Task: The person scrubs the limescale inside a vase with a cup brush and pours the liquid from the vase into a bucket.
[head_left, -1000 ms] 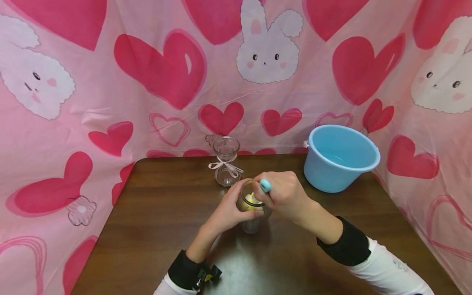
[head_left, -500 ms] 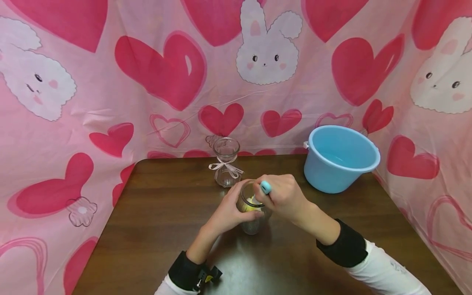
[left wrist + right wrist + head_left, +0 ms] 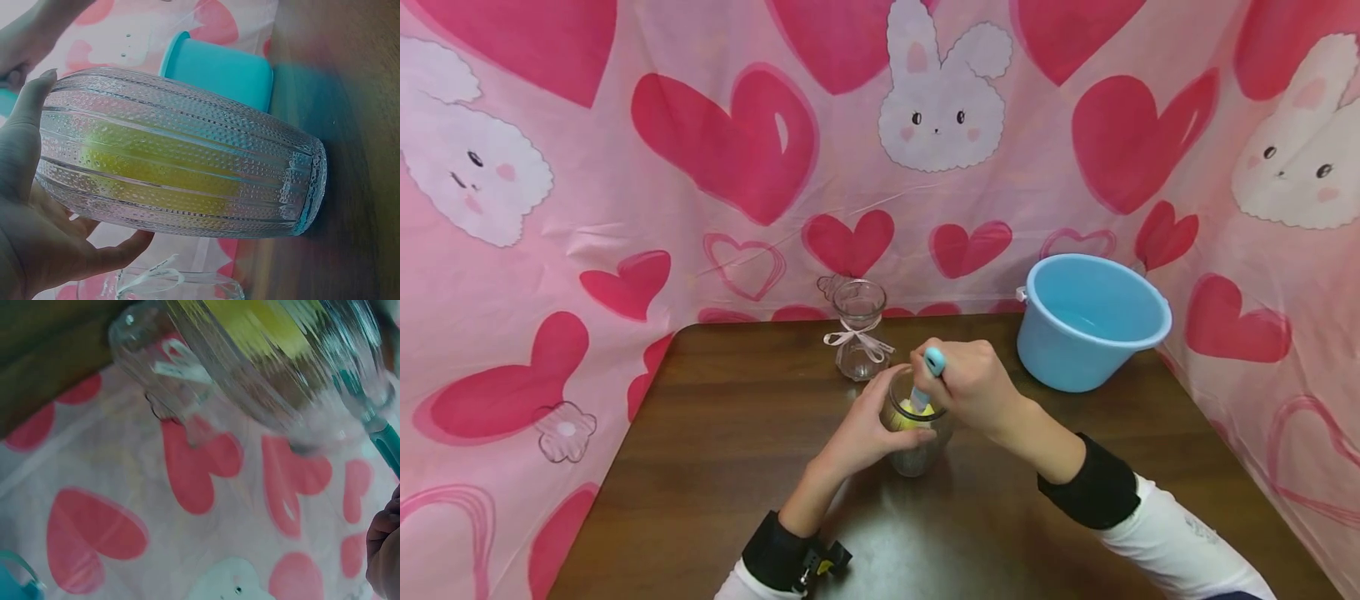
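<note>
My left hand holds a clear glass vase with ribbed, dotted walls, thumb on one side and fingers on the other near the mouth. The vase's base is down at the table. My right hand is wrapped in a fist around the light-blue handle of a bottle brush, just above the vase's rim. The brush's yellow head is inside the vase, blurred through the glass in the left wrist view. In the right wrist view, the handle slants out of the mouth.
A smaller glass vase with a white ribbon bow stands behind the held vase. At the back right of the brown wooden table is a light-blue bucket. A pink cloth with hearts and rabbits hangs behind.
My right hand has risen slightly, drawing the brush up, and more of its handle shows above the rim. My left hand and the vase have stayed in place.
</note>
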{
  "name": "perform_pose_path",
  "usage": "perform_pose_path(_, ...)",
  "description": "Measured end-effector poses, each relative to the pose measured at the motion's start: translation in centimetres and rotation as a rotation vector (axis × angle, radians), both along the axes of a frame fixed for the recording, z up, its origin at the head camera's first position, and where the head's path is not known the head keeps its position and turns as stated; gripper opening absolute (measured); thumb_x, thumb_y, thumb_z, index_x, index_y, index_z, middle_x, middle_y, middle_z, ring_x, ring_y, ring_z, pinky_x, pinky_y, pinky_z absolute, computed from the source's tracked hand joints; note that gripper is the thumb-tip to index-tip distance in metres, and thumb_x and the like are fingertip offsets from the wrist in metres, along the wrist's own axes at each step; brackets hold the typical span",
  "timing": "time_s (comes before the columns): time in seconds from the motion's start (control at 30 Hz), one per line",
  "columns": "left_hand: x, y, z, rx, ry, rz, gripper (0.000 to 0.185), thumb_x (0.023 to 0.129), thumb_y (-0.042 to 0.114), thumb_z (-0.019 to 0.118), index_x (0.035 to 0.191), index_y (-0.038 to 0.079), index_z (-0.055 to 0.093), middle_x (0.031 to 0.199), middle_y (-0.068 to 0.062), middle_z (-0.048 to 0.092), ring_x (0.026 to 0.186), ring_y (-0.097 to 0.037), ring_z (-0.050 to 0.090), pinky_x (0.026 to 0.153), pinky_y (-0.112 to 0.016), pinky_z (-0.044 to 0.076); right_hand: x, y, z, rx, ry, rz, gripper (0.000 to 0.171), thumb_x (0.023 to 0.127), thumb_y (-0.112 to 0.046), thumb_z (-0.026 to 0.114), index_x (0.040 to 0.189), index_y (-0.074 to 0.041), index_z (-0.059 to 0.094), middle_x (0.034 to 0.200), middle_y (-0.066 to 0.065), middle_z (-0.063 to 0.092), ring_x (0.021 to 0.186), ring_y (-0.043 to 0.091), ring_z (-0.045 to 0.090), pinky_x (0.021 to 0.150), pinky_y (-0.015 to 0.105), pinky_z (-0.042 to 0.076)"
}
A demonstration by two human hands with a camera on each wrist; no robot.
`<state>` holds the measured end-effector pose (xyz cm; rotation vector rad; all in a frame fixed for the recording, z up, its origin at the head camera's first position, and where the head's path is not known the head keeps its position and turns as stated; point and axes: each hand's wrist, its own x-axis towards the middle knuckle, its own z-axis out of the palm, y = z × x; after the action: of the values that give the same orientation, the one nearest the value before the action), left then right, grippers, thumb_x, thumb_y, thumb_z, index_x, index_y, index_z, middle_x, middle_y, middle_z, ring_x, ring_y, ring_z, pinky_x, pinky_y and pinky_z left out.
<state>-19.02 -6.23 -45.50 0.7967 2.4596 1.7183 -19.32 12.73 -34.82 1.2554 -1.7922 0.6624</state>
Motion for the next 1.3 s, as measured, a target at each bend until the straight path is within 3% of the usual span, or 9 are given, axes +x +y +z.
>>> perform_pose_path(0.33, -0.2, 0.0, 0.4, 0.001, -0.010, -0.001, 0.086, 0.079, 0.036, 0.092, 0.151, 0.029, 0.045, 0.145, 0.001, 0.051, 0.130, -0.022, 0.050, 0.107, -0.048, 0.046, -0.4, 0.4, 1.2, -0.046, 0.017, -0.041, 0.038, 0.111, -0.027, 0.049, 0.086, -0.001, 0.060, 0.066, 0.003, 0.058, 0.051, 0.013, 0.056, 0.054, 0.030, 0.056)
perform_pose_path(0.6, 0.2, 0.1, 0.0, 0.014, -0.031, -0.032, 0.085, 0.081, 0.036, 0.090, 0.152, 0.028, 0.044, 0.145, -0.001, 0.051, 0.129, -0.026, 0.054, 0.105, -0.049, 0.048, -1.1, 0.3, -1.4, 0.028, -0.056, -0.032, 0.041, 0.112, -0.029, 0.045, 0.085, -0.001, 0.057, 0.063, 0.000, 0.052, 0.050, 0.009, 0.052, 0.054, 0.022, 0.054)
perform_pose_path(0.87, 0.1, 0.1, 0.1, 0.020, -0.005, -0.016, 0.085, 0.080, 0.034, 0.091, 0.151, 0.026, 0.046, 0.145, -0.002, 0.053, 0.130, -0.020, 0.053, 0.107, -0.046, 0.047, -1.0, 0.6, 0.4, -0.028, -0.019, -0.062, 0.039, 0.112, -0.029, 0.048, 0.086, -0.002, 0.057, 0.064, 0.003, 0.055, 0.051, 0.013, 0.055, 0.052, 0.027, 0.054)
perform_pose_path(1.13, 0.3, 0.0, 0.0, 0.006, 0.002, -0.021, 0.090, 0.081, 0.034, 0.091, 0.156, 0.030, 0.041, 0.153, 0.004, 0.047, 0.137, -0.019, 0.047, 0.112, -0.050, 0.041, -1.3, -0.2, -2.0, 0.089, -0.091, -0.037, 0.036, 0.112, -0.025, 0.048, 0.084, -0.004, 0.056, 0.059, -0.004, 0.047, 0.049, 0.006, 0.044, 0.052, 0.018, 0.047)
perform_pose_path(1.2, 0.3, 0.0, 0.0, 0.007, -0.002, -0.020, 0.090, 0.081, 0.033, 0.091, 0.156, 0.029, 0.041, 0.153, 0.003, 0.047, 0.138, -0.020, 0.047, 0.113, -0.051, 0.041, -1.1, -0.1, -1.3, 0.093, -0.092, -0.046, 0.037, 0.112, -0.026, 0.048, 0.083, -0.004, 0.056, 0.059, -0.003, 0.047, 0.049, 0.007, 0.046, 0.052, 0.019, 0.049)
perform_pose_path(1.3, 0.3, 0.1, 0.1, 0.005, -0.003, -0.013, 0.087, 0.081, 0.033, 0.091, 0.154, 0.026, 0.044, 0.150, 0.001, 0.049, 0.136, -0.020, 0.048, 0.111, -0.051, 0.042, -0.3, 0.1, 1.2, 0.082, -0.063, -0.066, 0.042, 0.112, -0.030, 0.046, 0.080, -0.005, 0.054, 0.058, -0.001, 0.044, 0.048, 0.009, 0.045, 0.051, 0.022, 0.048)
